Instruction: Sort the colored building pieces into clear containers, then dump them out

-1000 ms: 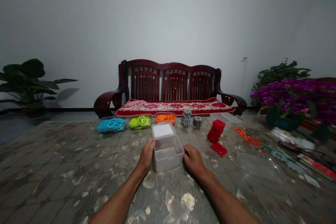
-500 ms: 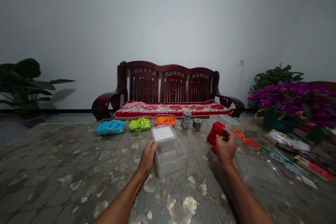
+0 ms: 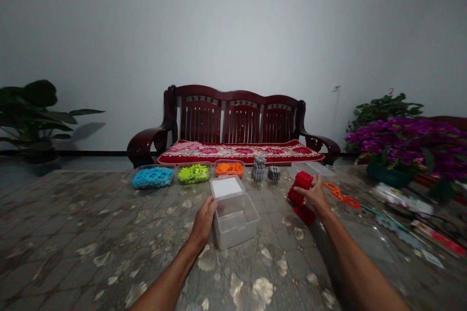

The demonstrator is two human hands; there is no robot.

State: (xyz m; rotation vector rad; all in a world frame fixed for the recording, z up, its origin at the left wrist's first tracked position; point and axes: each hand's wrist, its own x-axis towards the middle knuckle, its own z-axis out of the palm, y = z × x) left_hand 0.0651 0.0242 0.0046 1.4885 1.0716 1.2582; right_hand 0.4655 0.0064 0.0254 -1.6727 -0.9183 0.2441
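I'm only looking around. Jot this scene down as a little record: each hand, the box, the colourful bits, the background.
Left hand: against the left side of the clear box
Right hand: at the red stack, grip unclear
Box lid: open
Back row, left to right: blue pieces, lime pieces, orange pieces, taller grey stack, shorter grey stack
Background: dark wooden bench, white wall

Box: clear plastic, upright, open towards me | Lid: tipped back at the box's eleven o'clock, white-faced | Red stack: knobbly, leaning, at the box's two o'clock | Red pieces: low, at the stack's five o'clock, contact unclear
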